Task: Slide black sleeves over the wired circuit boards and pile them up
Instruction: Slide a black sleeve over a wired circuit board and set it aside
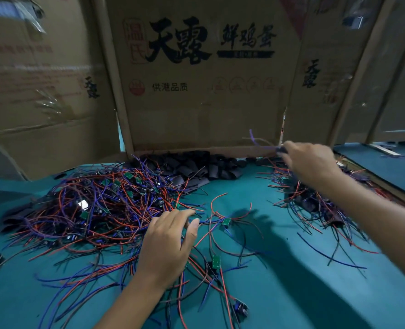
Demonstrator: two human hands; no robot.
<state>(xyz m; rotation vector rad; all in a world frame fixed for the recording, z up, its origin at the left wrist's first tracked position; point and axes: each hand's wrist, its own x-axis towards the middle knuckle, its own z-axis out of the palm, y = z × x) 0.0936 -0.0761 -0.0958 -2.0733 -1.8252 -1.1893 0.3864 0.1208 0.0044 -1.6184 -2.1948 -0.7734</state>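
Behind everything stand the cardboard boxes [204, 91], flattened upright into a wall with black printed characters facing you. Below them the teal surface [291, 293] spreads toward you and carries all the work.

The biggest heap on it is the tangle of unsleeved wired circuit boards [97, 205] at your left, red, blue and black leads crossing over small green boards. At the right, under your forearm, lies the smaller pile of sleeved boards [315, 203], dark bundles with leads trailing outward. Between the two, pressed against the foot of the cardboard, sits the stock of black sleeves [196, 167], a loose mound of flat dark tubes.

Your left hand [170, 243] rests palm down at the near edge of the big tangle, fingers gently curved and spread over the wires; you cannot tell from here whether they actually pinch a lead. Your right hand [310, 162] is stretched out above the right-hand pile, blurred, its fingers closed on a dark sleeved piece [281, 149] with a purple lead sticking up and to the left.

Two loose boards lie apart on the surface: one green board [226, 222] just right of your left fingertips, another [216, 261] nearer you beside your left wrist.
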